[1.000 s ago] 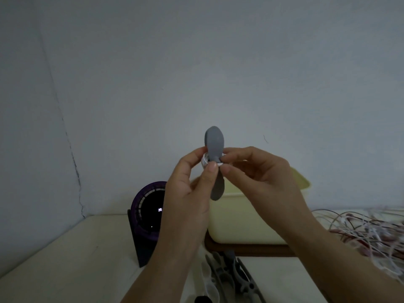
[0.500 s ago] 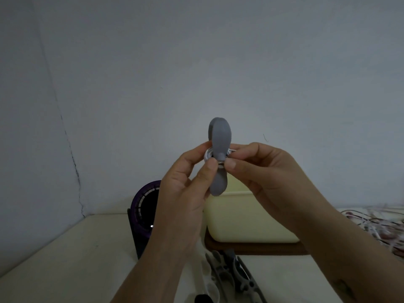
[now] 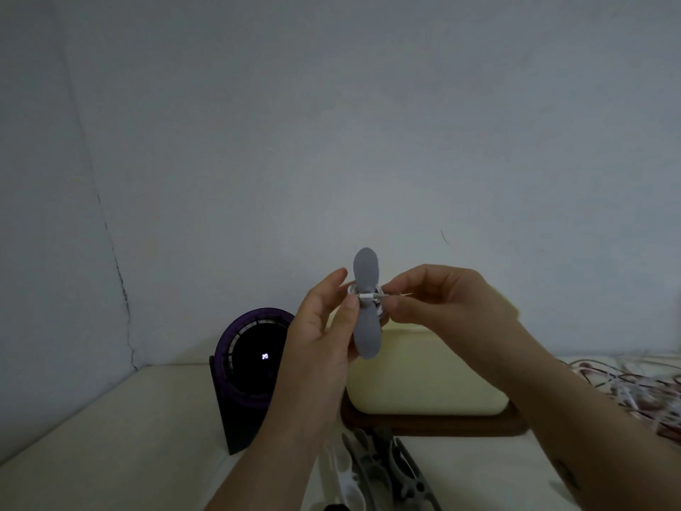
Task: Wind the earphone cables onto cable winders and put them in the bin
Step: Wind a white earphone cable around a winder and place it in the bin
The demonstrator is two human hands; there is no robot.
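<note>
A grey bone-shaped cable winder (image 3: 366, 326) stands upright in the air between both hands, with white earphone cable (image 3: 368, 295) wrapped round its narrow waist. My left hand (image 3: 324, 326) pinches the winder's waist between thumb and fingers. My right hand (image 3: 442, 304) pinches the free end of the white cable at the winder's right side. Behind and below the hands sits the pale yellow bin (image 3: 423, 378) on a dark wooden tray (image 3: 435, 424).
A purple round fan with a lit display (image 3: 250, 366) stands left of the bin. Several spare grey and white winders (image 3: 383, 470) lie on the table near my forearms. A tangle of white and red earphone cables (image 3: 634, 385) covers the table's right side.
The cable end now lies across the front of the winder's waist, pulled to the right by my right hand. Both hands sit a little lower against the bin.
</note>
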